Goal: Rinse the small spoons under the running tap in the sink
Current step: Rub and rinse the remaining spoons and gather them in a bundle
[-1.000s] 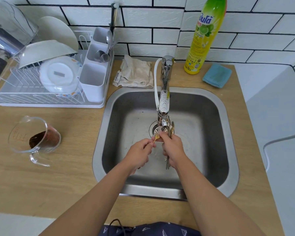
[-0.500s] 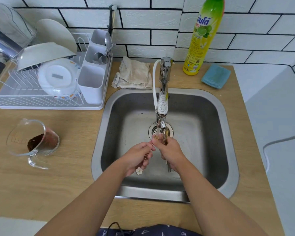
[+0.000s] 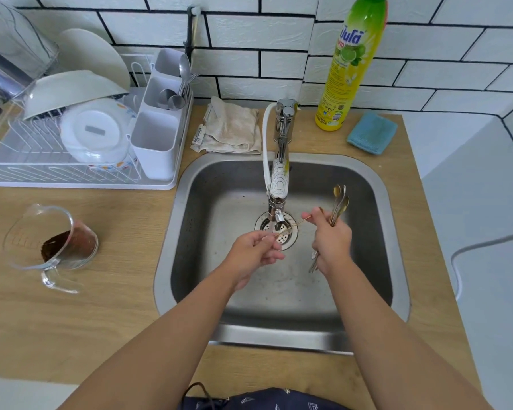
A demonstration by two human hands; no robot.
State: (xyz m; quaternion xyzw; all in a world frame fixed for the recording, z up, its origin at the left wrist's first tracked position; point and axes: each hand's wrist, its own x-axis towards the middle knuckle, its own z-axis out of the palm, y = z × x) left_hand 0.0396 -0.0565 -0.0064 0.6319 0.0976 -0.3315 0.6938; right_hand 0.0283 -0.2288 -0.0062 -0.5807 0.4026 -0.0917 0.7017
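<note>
Gold-toned spoons (image 3: 339, 204) gleam over the grey steel sink (image 3: 397, 261); yellow-and-green bottle (image 3: 351, 66), blue cloth (image 3: 371, 132), beige rag (image 3: 231, 127), white rack (image 3: 71, 173), white tiles (image 3: 249, 34) with black lines.

The left hand (image 3: 253, 250) hides one end of the thin spoon (image 3: 293, 225) it pinches.

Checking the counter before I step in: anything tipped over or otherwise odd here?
Yes: the clear glass measuring jug left of the steel sink lies tilted on the wooden counter, dark brown grounds pooled against its lower side. Nothing has visibly spilled out.
</note>
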